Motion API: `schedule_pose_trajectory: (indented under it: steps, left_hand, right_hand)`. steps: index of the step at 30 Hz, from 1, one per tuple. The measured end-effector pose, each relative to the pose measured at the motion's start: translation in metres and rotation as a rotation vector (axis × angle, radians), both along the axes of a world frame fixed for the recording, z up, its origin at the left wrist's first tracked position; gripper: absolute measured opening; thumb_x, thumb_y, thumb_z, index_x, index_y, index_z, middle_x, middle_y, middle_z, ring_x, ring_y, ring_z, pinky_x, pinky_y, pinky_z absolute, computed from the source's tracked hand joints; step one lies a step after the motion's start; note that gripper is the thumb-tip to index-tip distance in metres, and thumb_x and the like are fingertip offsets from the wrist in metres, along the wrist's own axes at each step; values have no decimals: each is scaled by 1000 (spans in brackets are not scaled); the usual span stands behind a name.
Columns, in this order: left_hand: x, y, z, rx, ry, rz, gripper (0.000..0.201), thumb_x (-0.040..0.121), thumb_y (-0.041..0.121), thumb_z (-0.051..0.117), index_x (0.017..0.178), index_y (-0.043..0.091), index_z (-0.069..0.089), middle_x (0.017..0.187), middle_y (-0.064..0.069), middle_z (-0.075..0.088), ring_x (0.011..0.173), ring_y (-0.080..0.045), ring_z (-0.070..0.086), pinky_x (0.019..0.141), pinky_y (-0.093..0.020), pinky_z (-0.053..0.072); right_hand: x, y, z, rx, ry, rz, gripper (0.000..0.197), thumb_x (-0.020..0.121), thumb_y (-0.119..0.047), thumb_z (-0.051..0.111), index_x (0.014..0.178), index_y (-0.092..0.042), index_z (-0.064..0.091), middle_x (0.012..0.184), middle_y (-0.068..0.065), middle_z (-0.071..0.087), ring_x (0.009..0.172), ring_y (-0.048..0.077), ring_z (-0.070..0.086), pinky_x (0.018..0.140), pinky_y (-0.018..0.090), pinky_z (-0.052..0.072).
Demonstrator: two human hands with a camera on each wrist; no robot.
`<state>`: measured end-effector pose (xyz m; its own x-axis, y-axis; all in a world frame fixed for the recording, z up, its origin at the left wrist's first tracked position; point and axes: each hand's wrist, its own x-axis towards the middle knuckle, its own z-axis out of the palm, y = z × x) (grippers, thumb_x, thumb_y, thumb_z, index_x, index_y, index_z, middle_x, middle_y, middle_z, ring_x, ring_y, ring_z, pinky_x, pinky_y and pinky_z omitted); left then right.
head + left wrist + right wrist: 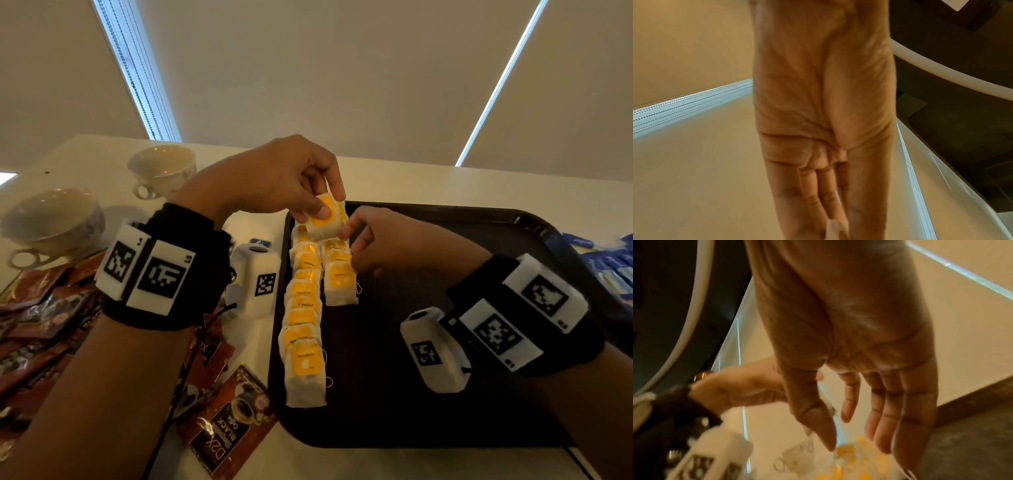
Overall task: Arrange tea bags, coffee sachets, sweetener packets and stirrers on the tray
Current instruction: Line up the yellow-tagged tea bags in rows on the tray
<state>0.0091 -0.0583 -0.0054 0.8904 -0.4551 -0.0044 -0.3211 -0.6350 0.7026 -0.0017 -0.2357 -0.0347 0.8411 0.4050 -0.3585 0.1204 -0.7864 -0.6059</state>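
A dark tray (394, 404) lies on the white table. Along its left side runs a long overlapping column of yellow-labelled tea bags (303, 329), with a short second column (339, 277) beside it at the far end. My left hand (325, 209) pinches a small stack of tea bags (323, 222) above the far end of the columns. My right hand (352, 240) hovers just right of that stack with relaxed fingers and holds nothing. In the right wrist view its fingers (885, 426) hang loose over blurred tea bags (846, 451). The left wrist view shows only a white tea bag corner (832, 230).
Brown coffee sachets (41, 308) are piled on the table left of the tray, and one black coffee sachet (233, 421) lies near its front corner. Two empty cups (161, 168) (51, 219) stand at the back left. Blue packets (609, 267) lie past the tray's right edge.
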Motion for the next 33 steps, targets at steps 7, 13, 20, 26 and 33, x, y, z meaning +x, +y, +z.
schedule_pose_trajectory:
  steps: [7, 13, 20, 26, 33]
  left_hand:
    - [-3, -10, 1, -71, 25, -44, 23, 74, 4, 74, 92, 14, 63, 80, -2, 69, 67, -11, 69, 62, -19, 56]
    - [-8, -10, 5, -149, 13, -26, 37, 67, 39, 66, 96, 15, 63, 86, -10, 71, 76, -17, 71, 62, -22, 57]
    - [-8, 2, 10, -122, -83, 53, 45, 68, 55, 58, 99, 23, 61, 88, 2, 70, 80, -7, 69, 63, -20, 57]
    - [-9, 3, 12, -78, -79, 68, 55, 67, 56, 57, 106, 19, 61, 89, 3, 69, 81, -7, 69, 66, -21, 58]
    - [-9, 10, 14, -58, -90, 95, 54, 68, 52, 58, 109, 17, 62, 89, 3, 68, 82, -10, 68, 70, -26, 59]
  right_hand:
    - [-13, 2, 22, 334, -189, -51, 40, 78, -18, 73, 112, -5, 59, 99, 11, 68, 91, 24, 66, 87, 42, 54]
    - [-15, -8, 16, 407, -177, -118, 27, 76, -14, 73, 100, -8, 63, 80, 1, 67, 74, 9, 65, 61, 18, 55]
    - [-28, -22, 10, 106, 138, 2, 25, 81, -18, 68, 104, -19, 60, 96, -3, 64, 83, 9, 64, 58, 13, 51]
    - [-22, -17, 7, 17, 258, 29, 22, 83, -16, 66, 104, -16, 60, 93, 0, 65, 77, 9, 65, 65, 17, 54]
    - [-15, -6, -2, -77, 221, 38, 11, 84, -18, 66, 92, -11, 62, 84, 0, 66, 67, 6, 64, 65, 18, 54]
